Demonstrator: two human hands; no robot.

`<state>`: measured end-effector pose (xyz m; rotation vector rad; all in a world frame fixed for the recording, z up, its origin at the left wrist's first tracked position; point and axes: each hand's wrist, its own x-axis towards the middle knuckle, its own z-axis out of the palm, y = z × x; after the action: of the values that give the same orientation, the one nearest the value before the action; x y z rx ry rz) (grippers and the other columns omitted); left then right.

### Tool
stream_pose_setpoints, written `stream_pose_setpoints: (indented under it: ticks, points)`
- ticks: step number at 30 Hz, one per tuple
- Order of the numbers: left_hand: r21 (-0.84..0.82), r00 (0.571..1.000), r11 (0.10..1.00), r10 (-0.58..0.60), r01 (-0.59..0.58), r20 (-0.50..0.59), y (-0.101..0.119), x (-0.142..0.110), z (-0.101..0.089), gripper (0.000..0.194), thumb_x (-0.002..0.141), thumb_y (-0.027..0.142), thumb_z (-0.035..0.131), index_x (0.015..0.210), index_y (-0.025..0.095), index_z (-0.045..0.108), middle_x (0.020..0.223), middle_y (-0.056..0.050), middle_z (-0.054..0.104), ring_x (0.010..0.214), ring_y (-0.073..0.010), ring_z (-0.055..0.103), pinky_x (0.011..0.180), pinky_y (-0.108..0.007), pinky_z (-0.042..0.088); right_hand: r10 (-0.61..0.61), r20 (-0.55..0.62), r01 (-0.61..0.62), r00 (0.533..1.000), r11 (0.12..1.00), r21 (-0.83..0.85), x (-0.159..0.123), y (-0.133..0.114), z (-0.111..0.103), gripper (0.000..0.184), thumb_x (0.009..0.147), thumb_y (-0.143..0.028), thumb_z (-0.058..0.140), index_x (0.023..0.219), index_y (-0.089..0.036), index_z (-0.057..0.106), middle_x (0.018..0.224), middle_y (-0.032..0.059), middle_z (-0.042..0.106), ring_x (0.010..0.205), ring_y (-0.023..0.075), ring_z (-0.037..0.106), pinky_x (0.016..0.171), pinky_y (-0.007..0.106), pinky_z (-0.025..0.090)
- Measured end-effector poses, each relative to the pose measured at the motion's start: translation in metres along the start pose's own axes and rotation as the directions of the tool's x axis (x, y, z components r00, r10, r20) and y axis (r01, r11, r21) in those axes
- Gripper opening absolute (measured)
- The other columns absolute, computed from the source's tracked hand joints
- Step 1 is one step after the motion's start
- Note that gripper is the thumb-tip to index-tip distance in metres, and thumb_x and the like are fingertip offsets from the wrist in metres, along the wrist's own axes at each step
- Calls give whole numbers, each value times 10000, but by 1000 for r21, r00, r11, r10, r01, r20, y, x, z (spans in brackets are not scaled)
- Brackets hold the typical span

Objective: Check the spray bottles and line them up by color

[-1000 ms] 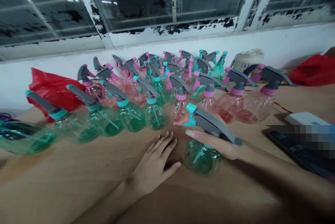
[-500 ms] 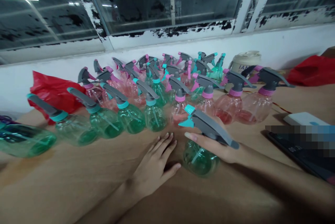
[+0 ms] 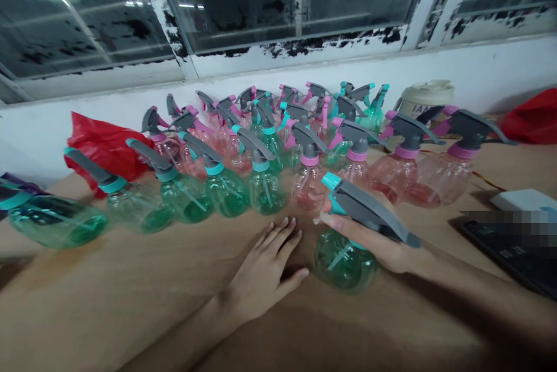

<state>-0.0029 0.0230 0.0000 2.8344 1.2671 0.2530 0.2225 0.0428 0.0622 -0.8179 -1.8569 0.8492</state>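
Observation:
A green spray bottle (image 3: 343,264) with a grey head and a turquoise nozzle stands on the table (image 3: 187,302) right of centre. My right hand (image 3: 378,241) grips it around the neck and head, with fingers at the turquoise trigger. Flat on the wood, left of that bottle, lies my left hand (image 3: 267,270), fingers stretched out and holding nothing. Beyond my hands, a row of see-through spray bottles crosses the table, among them a green one (image 3: 267,192) and a pink one (image 3: 308,186).
More pink and green spray bottles crowd behind the row. Red plastic bags lie at the left (image 3: 108,148) and far right (image 3: 533,119). A pale tub (image 3: 426,99) stands by the wall. At right are a dark phone (image 3: 509,253) and a white box (image 3: 522,201).
My right fingers have curled in from the bottle's side to its turquoise trigger. The whole view has shifted slightly, so everything sits further right. My left hand stays flat on the table.

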Motion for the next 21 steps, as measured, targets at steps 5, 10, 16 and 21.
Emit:
stream_pose_setpoints:
  ticks: [5,10,16,21]
  points:
    - [21,1000,1000,11,-11,-1,-1,0,0,600,944,500,451,1405,125,361,1471,-128,361,1370,-238,291,1111,-430,264,-5,2,5,1000,1000,-20,2,-2,0,97,851,-331,592,870,-237,606,741,-26,602,656,127,575,601,264,463]
    - [48,1000,999,25,-24,-8,-1,0,1,607,947,487,455,1412,111,349,1478,-129,349,1368,-243,293,1107,-436,271,-46,-2,46,999,998,39,5,-5,-1,233,823,-278,627,1055,-258,617,1092,22,664,1030,203,616,918,353,475]
    - [48,1000,999,19,-18,-21,-2,-1,3,603,947,496,447,1412,124,351,1482,-127,341,1361,-250,308,1104,-444,273,-73,-40,72,997,997,-28,3,-10,0,277,818,-271,630,1093,-285,602,993,12,677,926,219,643,800,361,525]
    - [40,999,999,23,-22,-25,-3,-1,4,611,943,496,454,1415,124,344,1480,-129,345,1358,-248,313,1106,-440,271,-98,-40,95,994,993,-65,2,-11,0,306,807,-273,633,1110,-267,588,967,18,672,901,213,643,761,340,526]
